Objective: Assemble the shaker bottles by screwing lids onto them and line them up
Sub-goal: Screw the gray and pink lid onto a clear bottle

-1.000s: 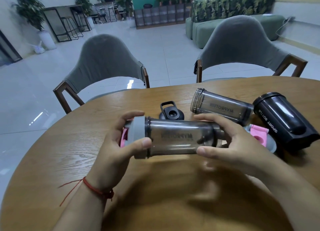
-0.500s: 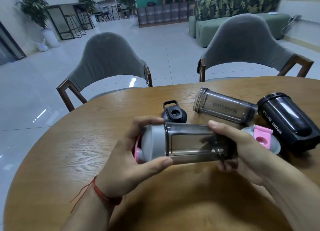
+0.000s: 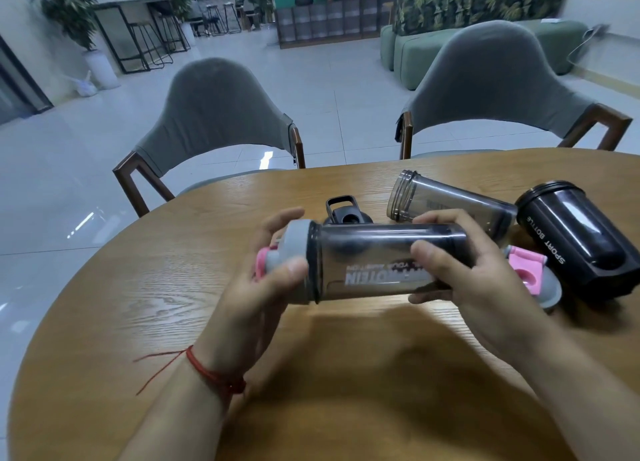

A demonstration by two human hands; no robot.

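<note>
I hold a smoky grey shaker bottle (image 3: 374, 263) sideways above the wooden table (image 3: 156, 287). My left hand (image 3: 256, 287) grips its grey lid with a pink cap (image 3: 287, 253) at the bottle's left end. My right hand (image 3: 460, 270) grips the bottle's base end, thumb on top of the white lettering. Behind lie a second smoky bottle without a lid (image 3: 446, 204), a black lid with a loop (image 3: 346, 213), a grey and pink lid (image 3: 533, 277) and a black bottle marked SPORT BOTTLE (image 3: 581, 239).
Two grey chairs (image 3: 214, 114) (image 3: 498, 86) stand at the table's far edge. Beyond them are a tiled floor, a green sofa (image 3: 433, 45) and bar stools. Bare wood lies in front of my hands.
The bottle has turned about its long axis in my hands, so the white lettering now faces me. My right thumb has come over the top. Both hands stay at the same ends.
</note>
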